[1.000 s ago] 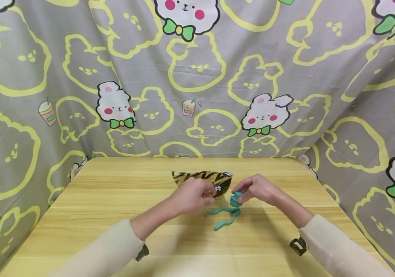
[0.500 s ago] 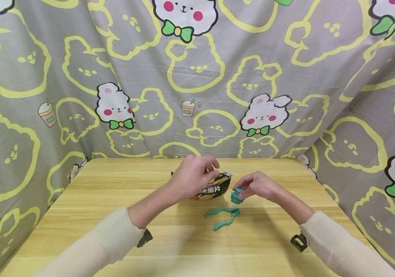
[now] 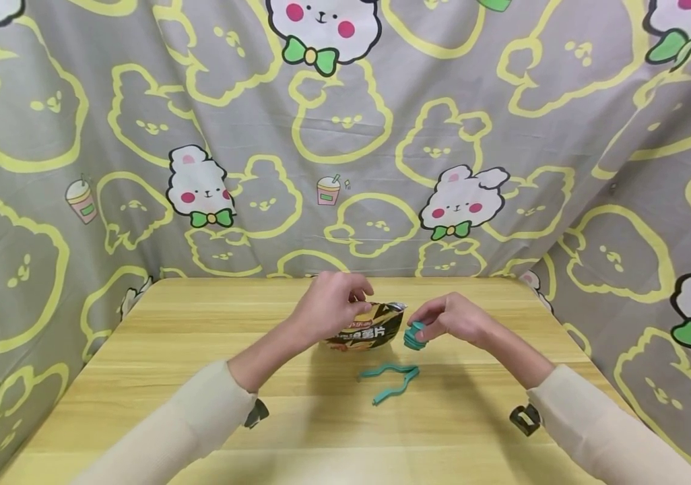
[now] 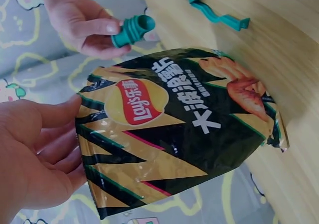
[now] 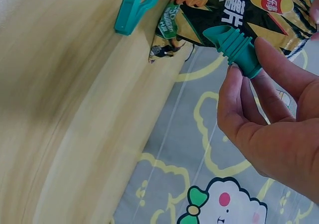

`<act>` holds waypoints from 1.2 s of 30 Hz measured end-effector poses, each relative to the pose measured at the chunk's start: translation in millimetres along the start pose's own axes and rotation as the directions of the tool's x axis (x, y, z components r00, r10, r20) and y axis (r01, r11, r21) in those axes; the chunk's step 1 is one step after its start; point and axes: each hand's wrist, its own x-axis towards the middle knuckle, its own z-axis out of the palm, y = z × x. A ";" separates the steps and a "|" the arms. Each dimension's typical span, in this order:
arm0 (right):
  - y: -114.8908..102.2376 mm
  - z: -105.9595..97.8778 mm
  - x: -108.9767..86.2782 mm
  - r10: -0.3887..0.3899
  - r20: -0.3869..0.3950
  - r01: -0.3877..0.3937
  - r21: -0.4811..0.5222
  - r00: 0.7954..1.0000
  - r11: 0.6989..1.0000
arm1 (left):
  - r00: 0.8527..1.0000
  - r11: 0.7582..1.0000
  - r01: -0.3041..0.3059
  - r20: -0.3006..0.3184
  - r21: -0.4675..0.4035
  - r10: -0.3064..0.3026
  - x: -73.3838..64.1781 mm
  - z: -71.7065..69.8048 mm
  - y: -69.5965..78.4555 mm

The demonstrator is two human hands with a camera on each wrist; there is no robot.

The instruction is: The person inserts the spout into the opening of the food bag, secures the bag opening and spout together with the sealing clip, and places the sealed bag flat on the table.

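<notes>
My left hand [image 3: 336,306] holds a black-and-gold potato chip bag [image 4: 189,134] by its top edge, thumb on the near side and fingers behind. The bag stands upright on the table, its printed front toward me. To the right of it, my right hand [image 3: 457,320] pinches a teal ridged, threaded spout [image 5: 237,50] between thumb and fingers, above the table. The spout's hollow, slanted mouth shows in the left wrist view. In front of the bag lies a teal bag clip [image 3: 406,380], its two wavy arms spread apart in a V.
The light wooden table [image 3: 170,350] reaches back to a grey patterned curtain [image 3: 345,148], which hangs behind and along both sides. A dark wrist mount [image 3: 524,419] sits under the right sleeve, another [image 3: 256,413] under the left.
My left hand has moved up and back from in front of the bag to its top edge, and the bag now stands more upright. The right hand has lifted the spout slightly; the clip stays put.
</notes>
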 end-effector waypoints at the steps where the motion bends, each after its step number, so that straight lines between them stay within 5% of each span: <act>1: -0.9 -0.9 -0.2 -0.002 -0.001 0.002 -0.004 1.000 1.000 | 1.000 1.000 -0.008 -0.005 0.000 0.008 0.3 1.1 -1.2; 20: -42.9 -31.5 -4.0 -0.057 -0.021 0.054 -0.089 0.998 0.995 | 0.999 0.999 -0.021 -0.040 0.050 0.023 4.6 11.6 -7.0; 36: -71.2 -28.9 7.9 -0.072 -0.053 0.064 -0.132 0.996 0.989 | 0.999 1.000 -0.010 -0.031 0.021 0.011 7.5 11.4 -8.8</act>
